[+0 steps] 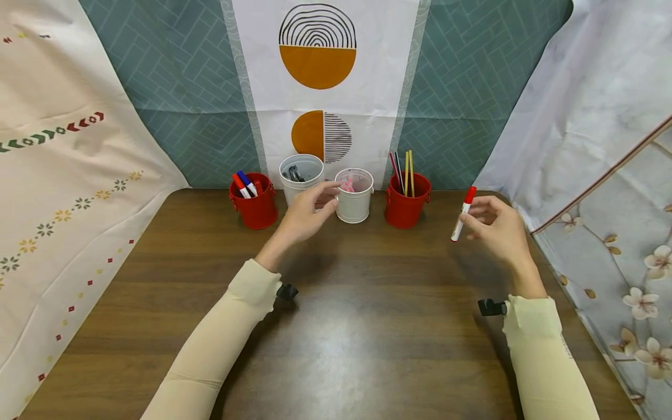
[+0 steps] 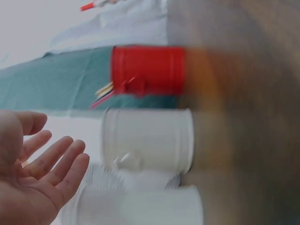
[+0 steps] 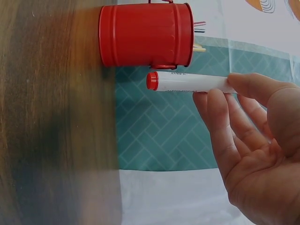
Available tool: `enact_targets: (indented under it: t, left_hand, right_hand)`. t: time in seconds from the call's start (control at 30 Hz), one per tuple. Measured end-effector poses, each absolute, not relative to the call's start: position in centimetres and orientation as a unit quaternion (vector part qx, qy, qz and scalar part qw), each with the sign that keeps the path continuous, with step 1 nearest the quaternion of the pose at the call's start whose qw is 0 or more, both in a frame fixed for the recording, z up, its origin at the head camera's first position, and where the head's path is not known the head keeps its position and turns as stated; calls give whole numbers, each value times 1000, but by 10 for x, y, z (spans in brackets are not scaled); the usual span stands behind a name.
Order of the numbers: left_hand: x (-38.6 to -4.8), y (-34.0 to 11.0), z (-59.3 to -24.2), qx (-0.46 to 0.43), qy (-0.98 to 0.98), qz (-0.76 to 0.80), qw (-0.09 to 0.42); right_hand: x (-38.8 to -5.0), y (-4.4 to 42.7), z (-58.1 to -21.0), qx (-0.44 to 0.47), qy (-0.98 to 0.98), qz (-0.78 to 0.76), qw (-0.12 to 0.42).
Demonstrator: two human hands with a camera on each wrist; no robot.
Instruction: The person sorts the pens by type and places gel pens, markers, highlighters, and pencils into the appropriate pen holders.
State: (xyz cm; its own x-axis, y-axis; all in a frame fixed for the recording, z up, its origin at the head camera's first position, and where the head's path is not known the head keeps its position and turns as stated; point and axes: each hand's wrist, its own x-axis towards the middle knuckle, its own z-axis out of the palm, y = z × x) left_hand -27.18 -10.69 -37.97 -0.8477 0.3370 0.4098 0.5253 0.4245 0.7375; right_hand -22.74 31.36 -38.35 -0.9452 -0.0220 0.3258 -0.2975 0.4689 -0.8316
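My right hand (image 1: 499, 230) pinches a white marker with a red cap (image 1: 464, 214) between thumb and fingers, tilted above the table at the right. In the right wrist view the marker (image 3: 187, 82) shows its red end in front of a red bucket. My left hand (image 1: 307, 216) holds nothing. Its fingers are spread and loosely bent before two white buckets. The left white bucket (image 1: 299, 169) contains dark small items; the right white bucket (image 1: 353, 204) contains pink ones, their kind unclear. In the left wrist view the left hand (image 2: 42, 173) appears beside these buckets.
At the far left stands a red bucket (image 1: 259, 210) holding red and blue-capped markers. Another red bucket (image 1: 404, 204) to the right holds thin sticks in several colours. All stand along the brown table's (image 1: 341, 326) back edge, against a patterned cloth (image 1: 184, 87).
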Motion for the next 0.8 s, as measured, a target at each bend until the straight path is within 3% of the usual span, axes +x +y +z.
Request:
enact_targets:
  t: [0.5, 0.8]
  left_hand:
    - [-264, -227, -348, -152, -845, -463, 221]
    - [-268, -273, -364, -117, -835, -492, 216]
  right_hand:
    - [-233, 315, -388, 101, -850, 497, 143]
    - [-233, 316, -393, 92, -859, 484, 140]
